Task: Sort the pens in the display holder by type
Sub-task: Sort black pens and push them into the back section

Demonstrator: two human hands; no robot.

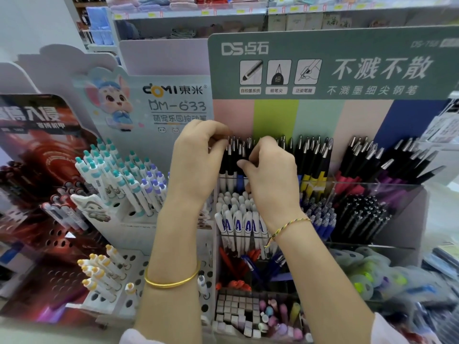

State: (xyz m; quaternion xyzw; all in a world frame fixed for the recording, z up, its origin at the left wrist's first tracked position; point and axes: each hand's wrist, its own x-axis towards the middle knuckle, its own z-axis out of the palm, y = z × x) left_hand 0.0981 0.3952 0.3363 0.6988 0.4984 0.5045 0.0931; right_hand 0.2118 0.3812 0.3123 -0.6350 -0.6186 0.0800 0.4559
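Note:
A clear tiered display holder (377, 192) stands under a green sign. Its back row holds black-capped pens with white, blue and yellow barrels (236, 155). My left hand (198, 160) reaches over the left end of that row, fingertips pinched on the silver tips of the pens. My right hand (270, 175) is just right of it, fingers curled around one or two black-capped pens in the same compartment. More black-capped pens with yellow barrels (315, 160) and red and purple barrels (367, 165) fill the compartments to the right.
White pens with blue print (238, 227) and blue and black pens (323, 217) fill the middle tier. Red and blue pens (243, 266) lie lower. A white perforated stand (119, 184) of teal-capped pens is at left. Erasers (238, 311) sit in front.

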